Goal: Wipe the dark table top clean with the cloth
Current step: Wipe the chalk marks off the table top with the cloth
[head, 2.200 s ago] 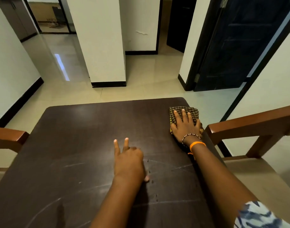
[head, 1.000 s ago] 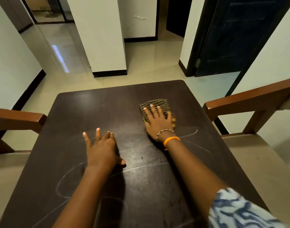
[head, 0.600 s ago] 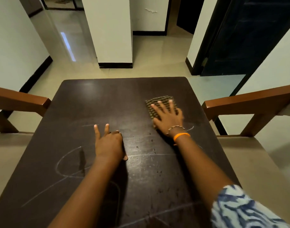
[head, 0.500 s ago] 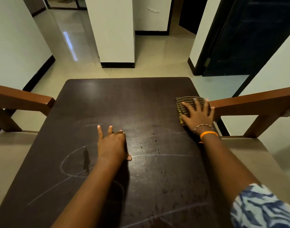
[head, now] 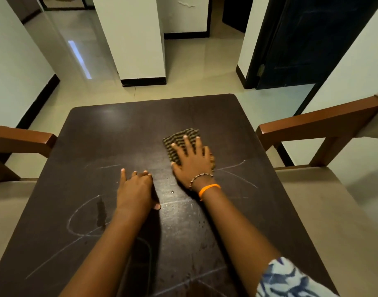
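Observation:
The dark brown table top (head: 110, 138) fills the middle of the view and carries white chalk lines (head: 80, 215) and small wet spots. A folded checked cloth (head: 179, 136) lies right of the table's centre. My right hand (head: 192, 161) presses flat on the cloth, fingers spread, with a bead bracelet and an orange band at the wrist. My left hand (head: 136, 189) rests on the bare table just left of it, fingers partly curled, holding nothing.
Wooden chair arms stand on both sides: one at the left (head: 22, 140), one at the right (head: 316, 121), with beige seats below. Beyond the far table edge lie a tiled floor, a white pillar (head: 136, 39) and a dark door (head: 312, 39).
My right hand has slid the cloth leftward from the table's right edge back toward the centre. My left hand has stayed in about the same place.

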A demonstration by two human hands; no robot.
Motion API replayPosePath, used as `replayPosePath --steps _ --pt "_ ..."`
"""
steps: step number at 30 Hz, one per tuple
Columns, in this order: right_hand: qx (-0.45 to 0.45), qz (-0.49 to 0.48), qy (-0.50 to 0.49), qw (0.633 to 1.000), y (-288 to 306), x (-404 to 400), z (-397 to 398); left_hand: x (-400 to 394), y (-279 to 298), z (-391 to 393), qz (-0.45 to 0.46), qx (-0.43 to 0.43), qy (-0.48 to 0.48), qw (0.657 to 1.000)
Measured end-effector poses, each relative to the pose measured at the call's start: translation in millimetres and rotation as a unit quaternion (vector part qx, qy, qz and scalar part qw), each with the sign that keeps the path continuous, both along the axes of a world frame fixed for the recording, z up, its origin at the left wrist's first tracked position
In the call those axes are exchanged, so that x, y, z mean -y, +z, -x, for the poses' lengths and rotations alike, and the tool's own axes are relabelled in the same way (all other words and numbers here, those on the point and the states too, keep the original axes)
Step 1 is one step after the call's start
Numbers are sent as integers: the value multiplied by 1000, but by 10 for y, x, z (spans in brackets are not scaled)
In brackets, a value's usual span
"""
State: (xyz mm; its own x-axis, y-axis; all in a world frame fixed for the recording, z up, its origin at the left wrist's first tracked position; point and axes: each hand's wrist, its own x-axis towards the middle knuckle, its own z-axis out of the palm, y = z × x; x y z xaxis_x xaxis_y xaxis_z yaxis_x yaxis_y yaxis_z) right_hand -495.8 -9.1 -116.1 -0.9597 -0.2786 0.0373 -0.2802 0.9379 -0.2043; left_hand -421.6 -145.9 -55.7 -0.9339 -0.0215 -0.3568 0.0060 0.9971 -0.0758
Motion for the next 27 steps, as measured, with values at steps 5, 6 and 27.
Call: replayPosePath --steps 5,6,27 --pt "-14 -20 60 998 -22 -107 7 -75 41 33 40 1 -21 999" --pt "-16 -25 49 998 -18 -229 38 -81 41 38 43 4 -21 999" --pt "15 3 -54 998 17 1738 -197 1876 -131 -369 -92 -92 141 981"
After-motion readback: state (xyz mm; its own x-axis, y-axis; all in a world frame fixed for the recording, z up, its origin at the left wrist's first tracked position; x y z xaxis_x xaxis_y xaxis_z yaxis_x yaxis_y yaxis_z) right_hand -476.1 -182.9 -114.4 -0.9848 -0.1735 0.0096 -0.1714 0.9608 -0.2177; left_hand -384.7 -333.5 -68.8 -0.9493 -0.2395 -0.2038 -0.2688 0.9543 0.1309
